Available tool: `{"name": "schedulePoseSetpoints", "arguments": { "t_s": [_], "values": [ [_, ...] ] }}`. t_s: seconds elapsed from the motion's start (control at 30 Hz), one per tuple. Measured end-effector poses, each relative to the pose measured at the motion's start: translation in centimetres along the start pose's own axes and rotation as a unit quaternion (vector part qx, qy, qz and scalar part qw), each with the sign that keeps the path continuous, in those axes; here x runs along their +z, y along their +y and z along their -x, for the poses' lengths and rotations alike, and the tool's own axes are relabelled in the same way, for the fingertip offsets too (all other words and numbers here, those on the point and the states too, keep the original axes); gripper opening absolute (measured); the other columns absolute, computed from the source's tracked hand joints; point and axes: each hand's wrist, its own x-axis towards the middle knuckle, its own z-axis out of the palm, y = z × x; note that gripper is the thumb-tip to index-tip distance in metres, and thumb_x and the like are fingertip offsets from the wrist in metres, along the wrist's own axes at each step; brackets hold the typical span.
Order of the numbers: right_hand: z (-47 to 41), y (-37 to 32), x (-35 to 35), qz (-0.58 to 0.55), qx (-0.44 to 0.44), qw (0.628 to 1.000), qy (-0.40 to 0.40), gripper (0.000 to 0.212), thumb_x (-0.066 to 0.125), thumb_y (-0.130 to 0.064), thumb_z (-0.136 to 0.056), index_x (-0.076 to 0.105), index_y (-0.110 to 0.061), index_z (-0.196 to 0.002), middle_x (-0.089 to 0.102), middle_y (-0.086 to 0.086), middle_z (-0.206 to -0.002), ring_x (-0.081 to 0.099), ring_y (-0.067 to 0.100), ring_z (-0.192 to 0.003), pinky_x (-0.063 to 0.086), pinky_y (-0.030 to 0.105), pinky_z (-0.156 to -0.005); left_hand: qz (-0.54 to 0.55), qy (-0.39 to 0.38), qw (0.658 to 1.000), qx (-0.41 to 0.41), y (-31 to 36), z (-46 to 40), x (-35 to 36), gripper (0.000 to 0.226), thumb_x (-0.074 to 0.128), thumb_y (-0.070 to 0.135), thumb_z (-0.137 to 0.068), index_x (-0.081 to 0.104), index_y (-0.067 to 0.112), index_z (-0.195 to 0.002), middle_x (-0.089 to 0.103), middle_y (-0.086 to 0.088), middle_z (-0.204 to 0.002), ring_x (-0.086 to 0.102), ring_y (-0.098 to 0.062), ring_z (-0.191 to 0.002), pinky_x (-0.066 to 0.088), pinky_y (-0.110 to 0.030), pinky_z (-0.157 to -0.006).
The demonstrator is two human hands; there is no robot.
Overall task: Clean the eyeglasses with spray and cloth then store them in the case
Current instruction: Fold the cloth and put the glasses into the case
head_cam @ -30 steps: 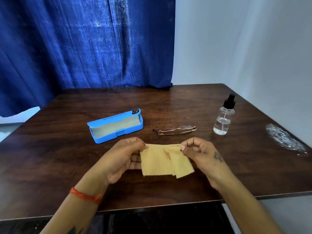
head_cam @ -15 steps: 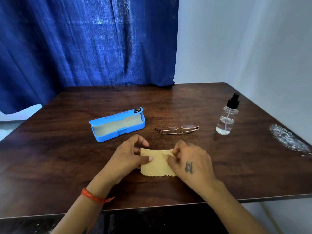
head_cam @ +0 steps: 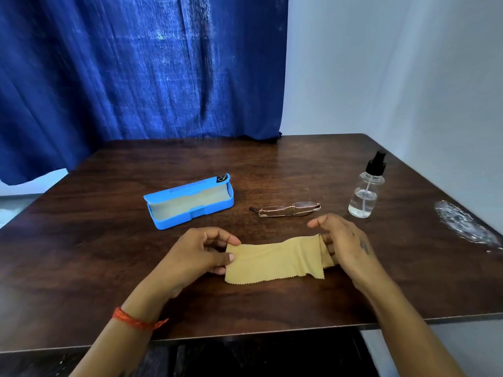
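Gripping yellow cloth [head_cam: 275, 261]: left hand [head_cam: 196, 254], right hand [head_cam: 343, 246]; case [head_cam: 190, 204] print unreadable.

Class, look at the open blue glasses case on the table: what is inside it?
The blue case lies open, showing only a pale lining. The eyeglasses lie outside it on the table. Its near wall hides the lowest strip of the interior.

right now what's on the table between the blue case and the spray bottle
In the head view, the folded eyeglasses lie on the table between the open blue case and the spray bottle, nearer the bottle, touching neither.
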Motion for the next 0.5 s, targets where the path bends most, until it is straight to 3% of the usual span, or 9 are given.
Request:
{"name": "schedulePoseSetpoints", "arguments": {
  "t_s": [0.1, 0.17, 0.23, 0.3, 0.37, 0.5],
  "values": [
    [0.3, -0.1, 0.4, 0.104, -0.013, 0.994, -0.028, 0.036, 0.06, -0.057, -0.075, 0.063, -0.026, -0.093, 0.067, 0.0, -0.094, 0.061, 0.016, -0.084, 0.048, 0.032, -0.077, 0.001, 0.001, 1.0, 0.006, 0.0, 0.2, -0.2, 0.033, 0.067, -0.005, -0.077, 0.067, 0.016, -0.102, 0.064, -0.012, -0.107, 0.062, -0.019, -0.072, 0.053, -0.018, -0.06],
    [0.2, -0.2, 0.6, 0.188, -0.043, 0.981, -0.024, 0.038, 0.073, -0.044, -0.071, 0.06, -0.026, -0.102, 0.065, 0.0, -0.089, 0.061, 0.017, -0.081, 0.046, 0.027, -0.073, 0.019, 0.003, 1.0, 0.015, 0.1, 0.4, -0.3, 0.036, 0.065, -0.007, -0.077, 0.067, 0.019, -0.103, 0.067, -0.007, -0.106, 0.06, -0.015, -0.068, 0.052, -0.018, -0.059],
    [-0.1, -0.2, 0.5, 0.099, -0.027, 0.994, -0.027, 0.039, 0.079, -0.025, -0.07, 0.064, -0.019, -0.105, 0.069, 0.004, -0.085, 0.065, 0.017, -0.076, 0.052, 0.029, -0.071, 0.049, 0.016, 0.998, 0.039, 0.3, 0.7, -0.4, 0.037, 0.065, -0.007, -0.077, 0.068, 0.02, -0.101, 0.071, -0.001, -0.103, 0.057, -0.014, -0.071, 0.051, -0.018, -0.059],
    [-0.3, -0.3, 0.0, -0.057, 0.006, 0.997, -0.049, 0.037, 0.077, -0.011, -0.072, 0.065, -0.013, -0.107, 0.068, 0.009, -0.08, 0.064, 0.01, -0.064, 0.051, 0.02, -0.057, 0.088, 0.047, 0.992, 0.074, 0.4, 0.9, -0.4, 0.033, 0.066, -0.004, -0.075, 0.069, 0.02, -0.098, 0.074, 0.003, -0.098, 0.059, -0.014, -0.078, 0.051, -0.018, -0.064],
    [-0.2, -0.5, -0.3, -0.132, 0.008, 0.988, -0.073, 0.036, 0.073, -0.004, -0.075, 0.064, -0.011, -0.109, 0.067, 0.013, -0.079, 0.06, 0.004, -0.058, 0.048, 0.013, -0.053, 0.126, 0.079, 0.983, 0.104, 0.6, 1.2, -0.4, 0.027, 0.07, 0.001, -0.071, 0.071, 0.019, -0.092, 0.075, 0.004, -0.092, 0.064, -0.01, -0.083, 0.052, -0.017, -0.072],
    [0.2, -1.0, -0.5, -0.146, -0.044, 0.986, -0.074, 0.028, 0.069, -0.003, -0.078, 0.066, -0.014, -0.104, 0.074, 0.01, -0.082, 0.069, 0.013, -0.073, 0.054, 0.023, -0.072, 0.15, 0.155, 0.964, 0.156, 0.9, 1.1, -0.2, 0.019, 0.071, 0.004, -0.068, 0.071, 0.015, -0.083, 0.075, 0.004, -0.082, 0.066, -0.004, -0.08, 0.054, -0.017, -0.072]
  ]
}}
